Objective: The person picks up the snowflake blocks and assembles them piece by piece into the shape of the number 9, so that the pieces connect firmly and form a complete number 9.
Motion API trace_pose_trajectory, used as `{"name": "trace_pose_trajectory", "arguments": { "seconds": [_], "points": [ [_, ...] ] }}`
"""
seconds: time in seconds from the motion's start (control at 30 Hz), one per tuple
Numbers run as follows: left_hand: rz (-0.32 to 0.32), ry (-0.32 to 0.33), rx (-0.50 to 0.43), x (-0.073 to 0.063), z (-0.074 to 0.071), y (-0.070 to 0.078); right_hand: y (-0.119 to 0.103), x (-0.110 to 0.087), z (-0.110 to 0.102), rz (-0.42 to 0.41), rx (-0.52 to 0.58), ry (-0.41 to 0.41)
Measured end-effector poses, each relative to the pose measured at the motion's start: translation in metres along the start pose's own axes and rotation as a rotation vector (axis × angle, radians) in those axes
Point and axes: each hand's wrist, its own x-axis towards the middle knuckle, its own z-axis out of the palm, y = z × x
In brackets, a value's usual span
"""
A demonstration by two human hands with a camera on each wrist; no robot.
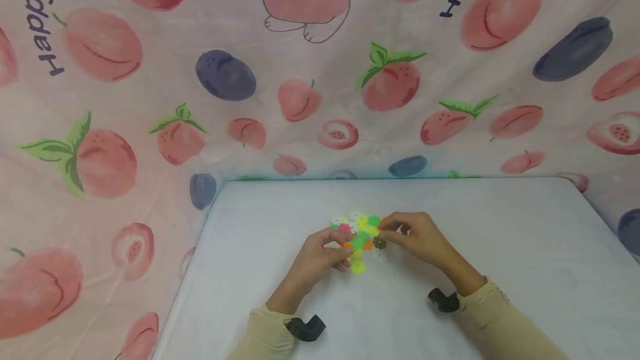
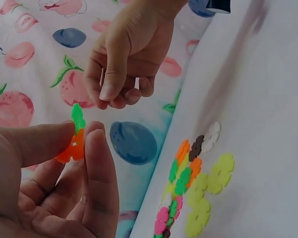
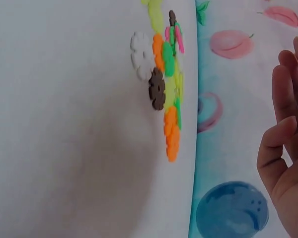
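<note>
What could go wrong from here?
The left hand pinches an orange piece with a green piece poking out above it in the left wrist view; if they are only loosely joined, the green one might drop. The loose pieces lie crowded together, so the right hand could nudge several when picking one.

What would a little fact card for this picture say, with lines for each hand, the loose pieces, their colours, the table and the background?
Left hand: pinches an orange piece and a green piece together
Right hand: near the loose pieces, no piece seen in it
Loose pieces: flower-shaped, bunched together
Colours: green, orange, yellow, pink, white, brown
Table: white
Background: cloth printed with fruit
</note>
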Motion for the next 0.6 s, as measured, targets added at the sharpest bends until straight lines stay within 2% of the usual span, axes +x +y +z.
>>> {"name": "trace_pose_trajectory", "arguments": {
  "seconds": [0.3,0.6],
  "points": [
    [0.022,0.01,0.023,-0.001,-0.007,-0.006,0.019,0.007,0.002,0.085,-0.08,0.052],
    [0.041,-0.092,0.038,-0.001,-0.008,-0.009,0.035,0.018,0.006,0.205,-0.194,-0.029]
  ]
}}
